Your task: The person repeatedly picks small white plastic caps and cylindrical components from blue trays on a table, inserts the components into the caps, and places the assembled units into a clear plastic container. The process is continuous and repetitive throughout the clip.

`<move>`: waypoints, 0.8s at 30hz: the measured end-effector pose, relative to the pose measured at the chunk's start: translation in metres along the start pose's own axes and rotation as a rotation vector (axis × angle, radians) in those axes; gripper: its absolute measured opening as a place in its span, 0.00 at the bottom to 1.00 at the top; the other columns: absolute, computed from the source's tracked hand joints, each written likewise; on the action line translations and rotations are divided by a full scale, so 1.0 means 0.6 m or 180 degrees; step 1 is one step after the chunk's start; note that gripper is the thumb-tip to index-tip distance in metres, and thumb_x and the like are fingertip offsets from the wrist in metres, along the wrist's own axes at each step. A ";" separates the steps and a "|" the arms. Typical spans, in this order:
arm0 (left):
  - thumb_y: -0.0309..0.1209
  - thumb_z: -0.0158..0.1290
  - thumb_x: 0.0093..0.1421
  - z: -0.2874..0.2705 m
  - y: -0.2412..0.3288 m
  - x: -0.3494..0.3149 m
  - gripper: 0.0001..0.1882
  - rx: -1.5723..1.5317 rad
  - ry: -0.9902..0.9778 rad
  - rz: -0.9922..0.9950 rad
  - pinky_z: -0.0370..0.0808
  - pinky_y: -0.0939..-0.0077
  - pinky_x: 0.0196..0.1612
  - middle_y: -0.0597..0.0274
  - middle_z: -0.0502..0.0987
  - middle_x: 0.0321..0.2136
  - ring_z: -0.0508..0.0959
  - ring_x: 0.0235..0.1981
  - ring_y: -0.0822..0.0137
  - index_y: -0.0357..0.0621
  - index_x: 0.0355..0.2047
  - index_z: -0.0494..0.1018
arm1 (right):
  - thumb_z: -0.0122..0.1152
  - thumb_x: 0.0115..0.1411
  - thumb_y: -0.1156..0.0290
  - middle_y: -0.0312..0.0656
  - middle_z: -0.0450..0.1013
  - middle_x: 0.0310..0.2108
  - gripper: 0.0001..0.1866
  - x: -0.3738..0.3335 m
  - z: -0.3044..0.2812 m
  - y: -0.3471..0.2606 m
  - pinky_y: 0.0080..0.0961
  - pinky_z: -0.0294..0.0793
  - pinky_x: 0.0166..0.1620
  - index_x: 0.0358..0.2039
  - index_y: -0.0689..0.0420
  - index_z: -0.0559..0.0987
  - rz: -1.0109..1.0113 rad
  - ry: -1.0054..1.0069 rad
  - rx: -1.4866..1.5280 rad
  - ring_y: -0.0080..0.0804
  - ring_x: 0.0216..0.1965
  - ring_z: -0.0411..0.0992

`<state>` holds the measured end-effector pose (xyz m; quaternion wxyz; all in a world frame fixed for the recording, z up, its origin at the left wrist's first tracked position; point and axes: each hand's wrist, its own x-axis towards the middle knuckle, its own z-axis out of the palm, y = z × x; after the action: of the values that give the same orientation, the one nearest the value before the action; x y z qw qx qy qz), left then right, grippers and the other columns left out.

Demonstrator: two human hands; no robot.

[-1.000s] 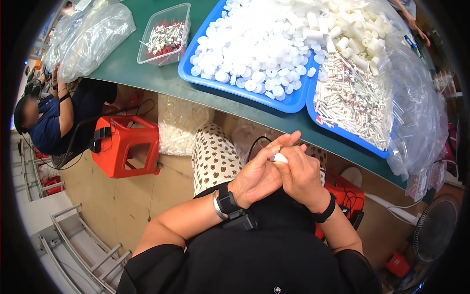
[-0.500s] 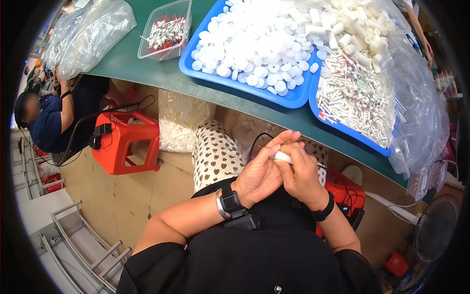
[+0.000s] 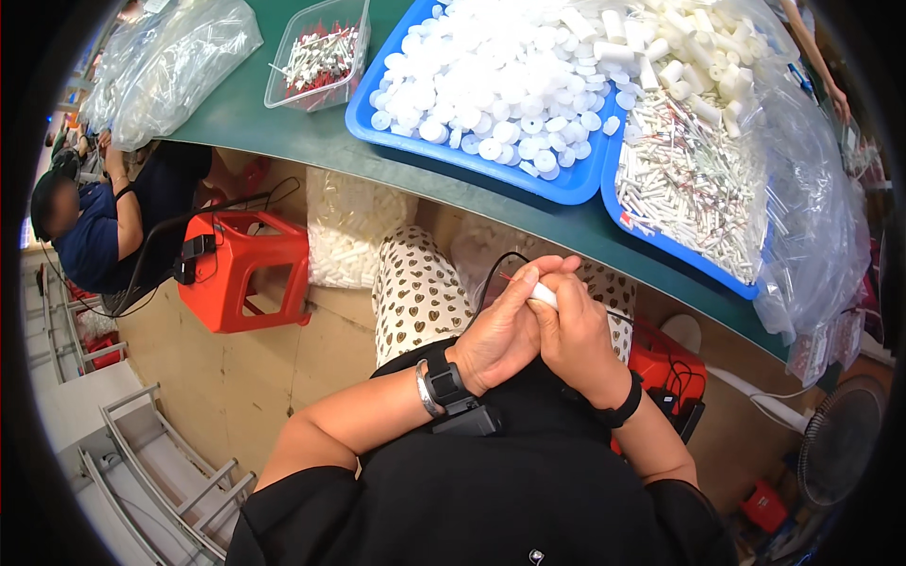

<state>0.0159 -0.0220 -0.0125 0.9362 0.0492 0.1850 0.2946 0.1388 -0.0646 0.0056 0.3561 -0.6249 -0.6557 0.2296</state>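
In front of my lap both hands meet. My right hand (image 3: 578, 330) is closed round a smooth white plastic cylinder (image 3: 544, 295), its end pointing up and left. My left hand (image 3: 498, 341) has its thumb and forefinger pinched at the top of that cylinder, around a small piece with a thin red wire (image 3: 507, 276) sticking out. Most of this piece is covered by the fingers. Straight ahead on the table, a blue tray (image 3: 566, 195) holds a heap of white discs (image 3: 491, 94). Beside it, another blue tray (image 3: 684, 247) holds thin white wired pieces (image 3: 689, 179) and thicker white cylinders (image 3: 703, 71).
A see-through plastic box (image 3: 354, 85) with red and white pieces stands on the green table (image 3: 274, 132). Plastic bags (image 3: 184, 71) lie at the far left. Red stools (image 3: 241, 274) stand below, near a seated person (image 3: 94, 217). A fan (image 3: 843, 439) is at right.
The white cylinder has tilted more upright between my hands. My left thumb and forefinger have shifted slightly up, and the red wire shows more plainly.
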 end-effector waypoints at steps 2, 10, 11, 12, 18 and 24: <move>0.48 0.36 0.73 -0.005 0.000 0.002 0.23 0.0055 -0.0016 0.0009 0.59 0.63 0.68 0.62 0.64 0.62 0.64 0.63 0.63 0.46 0.59 0.64 | 0.56 0.65 0.73 0.52 0.74 0.35 0.08 0.001 0.003 -0.005 0.39 0.74 0.34 0.42 0.62 0.71 0.0022 0.0052 -0.0181 0.52 0.33 0.75; 0.56 0.31 0.71 -0.002 0.025 0.007 0.31 0.0818 0.0004 -0.0174 0.60 0.62 0.66 0.62 0.63 0.63 0.63 0.64 0.62 0.47 0.63 0.58 | 0.53 0.68 0.69 0.52 0.75 0.33 0.09 0.012 -0.006 -0.001 0.38 0.73 0.36 0.42 0.63 0.70 0.0758 -0.0193 0.1023 0.51 0.33 0.75; 0.56 0.31 0.71 0.001 0.022 0.004 0.32 0.0915 0.0038 -0.0148 0.61 0.62 0.66 0.61 0.62 0.63 0.63 0.64 0.63 0.47 0.64 0.57 | 0.53 0.68 0.69 0.51 0.75 0.33 0.09 0.009 -0.002 0.001 0.38 0.73 0.36 0.42 0.63 0.70 0.0697 -0.0146 0.0992 0.50 0.33 0.75; 0.56 0.31 0.71 0.002 0.018 0.002 0.32 0.1012 0.0073 -0.0123 0.61 0.63 0.66 0.61 0.62 0.63 0.63 0.64 0.63 0.46 0.64 0.56 | 0.52 0.68 0.69 0.51 0.75 0.32 0.10 0.006 0.002 0.004 0.37 0.73 0.36 0.42 0.63 0.70 0.0636 -0.0098 0.0961 0.48 0.33 0.75; 0.56 0.28 0.72 -0.021 0.018 0.003 0.34 0.1195 0.0222 -0.0372 0.64 0.62 0.63 0.57 0.59 0.66 0.68 0.60 0.65 0.45 0.67 0.53 | 0.46 0.73 0.61 0.36 0.69 0.24 0.15 0.015 -0.013 0.026 0.17 0.60 0.19 0.43 0.61 0.72 0.2350 -0.1029 0.3208 0.17 0.16 0.62; 0.55 0.29 0.72 -0.015 0.036 0.008 0.34 0.1064 0.0218 -0.0465 0.69 0.64 0.57 0.57 0.59 0.66 0.75 0.45 0.71 0.43 0.67 0.53 | 0.37 0.74 0.54 0.31 0.64 0.21 0.22 0.011 -0.031 0.051 0.10 0.50 0.15 0.43 0.61 0.73 0.2813 -0.1560 0.4499 0.10 0.12 0.52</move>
<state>0.0044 -0.0014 -0.0182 0.9271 0.1804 0.2662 0.1925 0.1729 -0.0571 -0.0041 0.3877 -0.3876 -0.1149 0.8284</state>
